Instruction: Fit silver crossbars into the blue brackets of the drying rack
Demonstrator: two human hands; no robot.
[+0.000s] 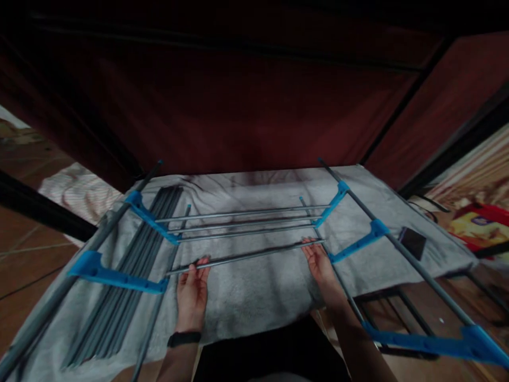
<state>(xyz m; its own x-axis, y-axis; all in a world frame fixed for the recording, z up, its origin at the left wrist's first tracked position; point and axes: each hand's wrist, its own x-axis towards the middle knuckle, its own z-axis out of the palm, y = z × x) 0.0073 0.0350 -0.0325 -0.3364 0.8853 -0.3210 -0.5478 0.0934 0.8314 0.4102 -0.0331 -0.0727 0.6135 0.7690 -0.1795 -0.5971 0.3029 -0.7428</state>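
Note:
A loose grey metal tube [254, 255] lies crosswise in both of my hands. My left hand [193, 292] is closed around it near its left end, beside a lower left blue bracket [119, 280]. My right hand [317, 261] pinches the other end, close to a right blue bracket [360, 244]. These belong to a rack frame of grey poles and blue plastic brackets. Beyond the held tube, several crossbars [246, 228] span between the far left bracket [149, 215] and the far right bracket [333, 204]. Whether the held tube's ends touch the brackets, I cannot tell.
More grey tubes [123, 286] lie side by side on the pale cloth [254, 302] at left. A dark phone [412, 242] rests at right, by a long pole. Behind stands a dark red panel [254, 106]. A red and yellow package [483, 225] is at far right.

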